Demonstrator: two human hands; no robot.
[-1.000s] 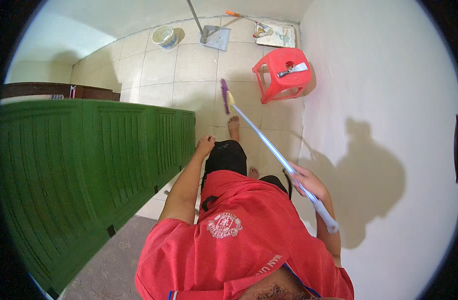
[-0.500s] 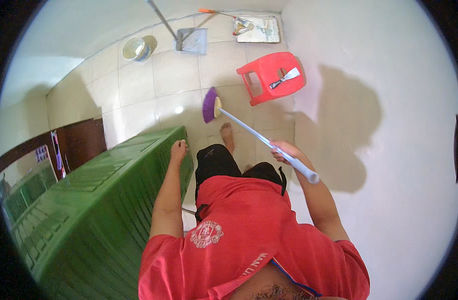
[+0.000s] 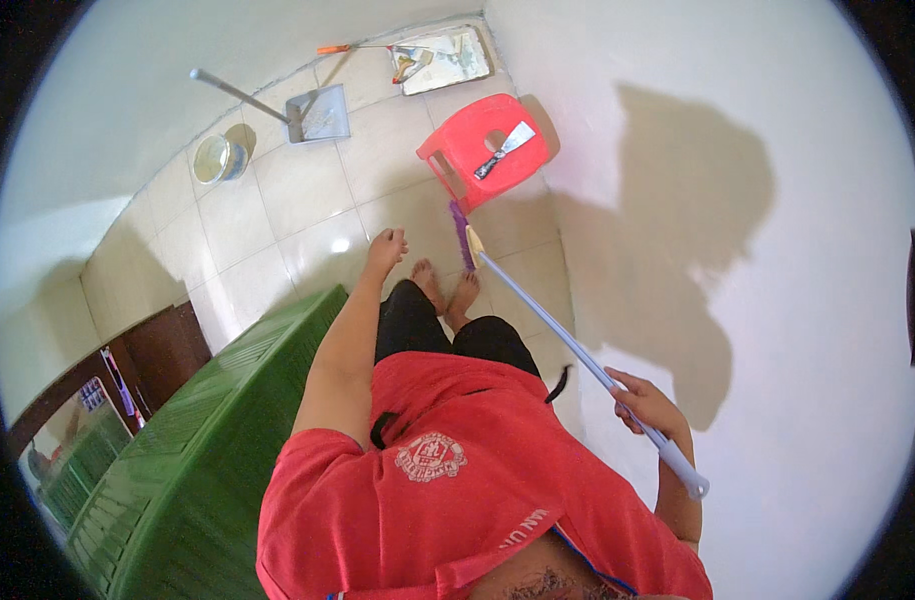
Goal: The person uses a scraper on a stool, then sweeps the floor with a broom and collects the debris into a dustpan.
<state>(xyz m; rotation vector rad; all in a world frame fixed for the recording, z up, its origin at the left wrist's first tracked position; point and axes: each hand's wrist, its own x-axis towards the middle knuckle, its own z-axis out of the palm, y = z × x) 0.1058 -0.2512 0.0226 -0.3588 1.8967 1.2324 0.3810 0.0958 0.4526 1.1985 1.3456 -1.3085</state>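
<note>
My right hand [image 3: 653, 404] is closed around the pale blue handle of a broom [image 3: 547, 318], gripping it a little below the rounded end. The handle slants away to the left, down to a cream head with purple bristles near the red plastic stool's front edge and beside my right foot. My left hand [image 3: 385, 252] hangs over the tiles ahead of my feet, fingers loosely curled, with nothing seen in it. On top of the red stool [image 3: 522, 172] lies a putty knife [image 3: 505, 150] with a black handle and wide metal blade.
A green slatted bench [image 3: 207, 430] runs along my left. Near the far wall stand a small bucket [image 3: 215, 160], a long-handled dustpan [image 3: 322, 115] and a paint-stained tray [image 3: 452, 62] with brushes. A white wall [image 3: 807, 300] rises close on my right.
The broom head has swung right, toward the stool, while my right hand drew back and right with the handle. My left hand moved forward, away from the bench. My view has turned.
</note>
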